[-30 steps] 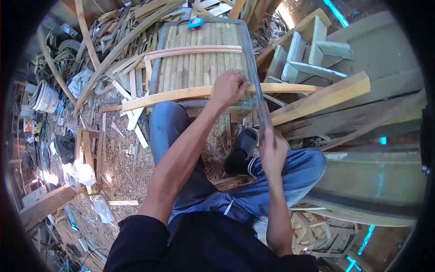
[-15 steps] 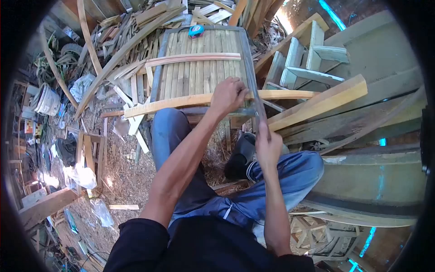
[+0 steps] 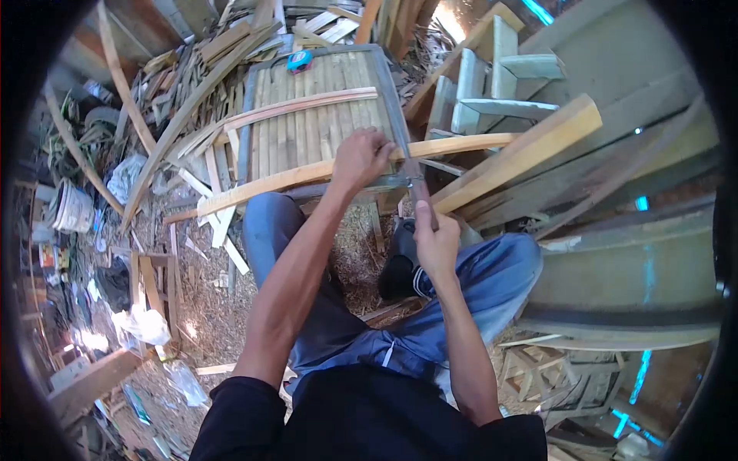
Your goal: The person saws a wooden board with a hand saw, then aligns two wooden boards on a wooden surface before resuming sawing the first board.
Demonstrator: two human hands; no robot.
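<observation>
Fingers of the right hand (image 3: 437,242) wrap around a dark tool (image 3: 419,188); those of the left hand (image 3: 360,161) curl closed over a smooth, bowed strip (image 3: 296,177) across the slatted desk's (image 3: 323,142) near end. Farther lie a pinkish strip (image 3: 300,106) and blue tape measure (image 3: 299,61). One squared beam (image 3: 526,150) crowds the right; jagged scrap wood (image 3: 206,86), far left.

Near the middle of the frame, my left hand (image 3: 360,163) holds down a long, curved, pale wooden strip (image 3: 277,181). Just right of centre, my right hand (image 3: 437,244) grips a narrow, brown-handled tool (image 3: 420,192) reaching up to it. At upper centre, a grey-framed panel of pale wooden slats (image 3: 288,142) bears a curved pinkish strip (image 3: 304,106) and a turquoise tape measure (image 3: 299,61).
</observation>
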